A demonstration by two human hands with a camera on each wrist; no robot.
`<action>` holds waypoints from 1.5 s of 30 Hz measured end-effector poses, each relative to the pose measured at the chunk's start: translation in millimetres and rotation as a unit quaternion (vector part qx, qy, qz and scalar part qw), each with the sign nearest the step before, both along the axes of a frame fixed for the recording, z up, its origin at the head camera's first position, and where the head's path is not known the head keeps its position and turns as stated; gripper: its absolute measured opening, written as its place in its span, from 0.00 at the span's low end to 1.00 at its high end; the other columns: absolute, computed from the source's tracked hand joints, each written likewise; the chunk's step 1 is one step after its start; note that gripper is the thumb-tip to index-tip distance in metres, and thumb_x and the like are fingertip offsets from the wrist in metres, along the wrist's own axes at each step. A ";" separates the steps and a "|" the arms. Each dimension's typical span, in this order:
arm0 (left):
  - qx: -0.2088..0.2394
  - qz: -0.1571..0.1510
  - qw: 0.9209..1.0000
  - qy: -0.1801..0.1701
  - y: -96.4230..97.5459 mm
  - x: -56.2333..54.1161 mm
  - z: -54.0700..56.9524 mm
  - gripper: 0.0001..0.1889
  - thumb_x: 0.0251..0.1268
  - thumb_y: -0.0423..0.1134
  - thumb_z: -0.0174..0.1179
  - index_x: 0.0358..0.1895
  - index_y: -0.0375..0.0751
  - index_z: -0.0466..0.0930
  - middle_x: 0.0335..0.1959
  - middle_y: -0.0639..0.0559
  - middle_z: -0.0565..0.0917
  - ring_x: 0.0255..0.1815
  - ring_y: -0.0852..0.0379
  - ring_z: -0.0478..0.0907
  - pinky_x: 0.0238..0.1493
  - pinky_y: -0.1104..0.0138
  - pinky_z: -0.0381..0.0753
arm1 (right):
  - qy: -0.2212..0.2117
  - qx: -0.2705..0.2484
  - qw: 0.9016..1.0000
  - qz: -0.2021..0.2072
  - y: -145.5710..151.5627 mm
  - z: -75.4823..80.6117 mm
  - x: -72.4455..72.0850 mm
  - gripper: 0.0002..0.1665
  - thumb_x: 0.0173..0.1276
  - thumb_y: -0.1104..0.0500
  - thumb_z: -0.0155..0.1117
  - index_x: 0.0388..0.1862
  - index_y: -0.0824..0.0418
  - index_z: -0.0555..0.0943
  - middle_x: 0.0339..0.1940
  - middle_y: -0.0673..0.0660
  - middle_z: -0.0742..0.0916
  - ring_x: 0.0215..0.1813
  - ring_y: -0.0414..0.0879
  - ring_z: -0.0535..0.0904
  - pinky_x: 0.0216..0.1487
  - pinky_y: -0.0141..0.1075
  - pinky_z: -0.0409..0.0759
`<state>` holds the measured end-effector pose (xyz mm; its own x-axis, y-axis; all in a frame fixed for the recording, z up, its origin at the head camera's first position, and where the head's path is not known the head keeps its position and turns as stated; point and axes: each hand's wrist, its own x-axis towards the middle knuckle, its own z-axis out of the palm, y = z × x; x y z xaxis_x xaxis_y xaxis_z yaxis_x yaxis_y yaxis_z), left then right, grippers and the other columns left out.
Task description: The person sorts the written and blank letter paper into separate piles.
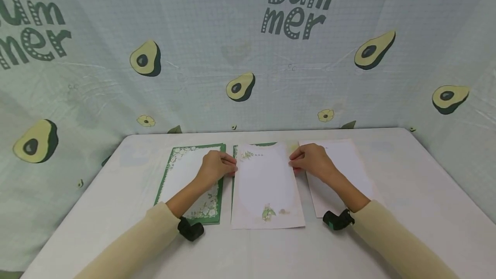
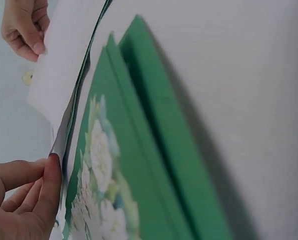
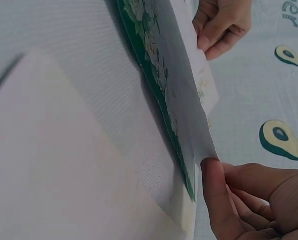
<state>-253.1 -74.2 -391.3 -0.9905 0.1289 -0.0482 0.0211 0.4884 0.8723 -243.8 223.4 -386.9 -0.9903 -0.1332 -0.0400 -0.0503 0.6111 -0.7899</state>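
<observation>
Between both hands is a pale pink sheet of paper (image 1: 267, 184) with small flower prints at its top left and bottom. My left hand (image 1: 217, 168) pinches its left edge, thumb against fingers, as the left wrist view shows up close. On the opposite edge my right hand (image 1: 313, 160) pinches the paper between thumb and fingertips. Under the pink sheet lies a green-bordered floral sheet (image 3: 156, 85), mostly covered in the head view. In the right wrist view the pink sheet's held edge stands raised above the green one.
Left of the held sheet lies a stack of green-bordered floral sheets (image 1: 186, 175). On the right, pale pink sheets (image 1: 348, 171) lie partly beneath the right forearm. All rest on a white table (image 1: 271, 253), with an avocado-print curtain (image 1: 193, 55) behind its far edge.
</observation>
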 end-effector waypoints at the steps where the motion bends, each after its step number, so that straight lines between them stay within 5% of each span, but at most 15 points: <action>1: 0.006 -0.001 1.000 -0.002 0.1 -0.2 0.5 0.07 0.61 0.25 0.70 0.41 0.29 0.87 0.33 0.42 0.90 0.31 0.54 0.88 0.36 0.66 0.89 | -0.002 0.002 1.000 -0.001 0.1 0.5 -0.4 0.09 0.66 0.64 0.72 0.43 0.68 0.86 0.32 0.56 0.91 0.30 0.44 0.89 0.37 0.35 0.87; 9: 0.029 -0.008 1.000 0.002 -2.9 -1.7 0.5 0.07 0.62 0.26 0.70 0.42 0.29 0.87 0.33 0.43 0.89 0.30 0.54 0.88 0.37 0.66 0.89 | -0.007 -0.007 1.000 -0.012 -0.7 1.7 -0.4 0.09 0.67 0.64 0.72 0.43 0.68 0.86 0.33 0.57 0.91 0.31 0.44 0.89 0.38 0.35 0.88; 23: 0.088 -0.012 0.996 0.016 -3.3 -0.3 7.8 0.08 0.64 0.25 0.67 0.45 0.26 0.86 0.38 0.37 0.89 0.35 0.50 0.89 0.43 0.60 0.91 | 0.045 -0.017 0.998 -0.030 3.1 4.2 5.7 0.13 0.68 0.62 0.71 0.49 0.67 0.86 0.40 0.60 0.91 0.38 0.49 0.90 0.43 0.38 0.86; 45: 0.123 -0.012 0.991 0.042 13.2 -0.6 16.9 0.09 0.65 0.27 0.68 0.47 0.28 0.86 0.40 0.37 0.88 0.37 0.49 0.89 0.46 0.59 0.90 | 0.019 -0.081 0.995 -0.059 20.4 14.6 6.3 0.17 0.69 0.59 0.72 0.53 0.67 0.85 0.49 0.63 0.89 0.45 0.49 0.90 0.55 0.44 0.87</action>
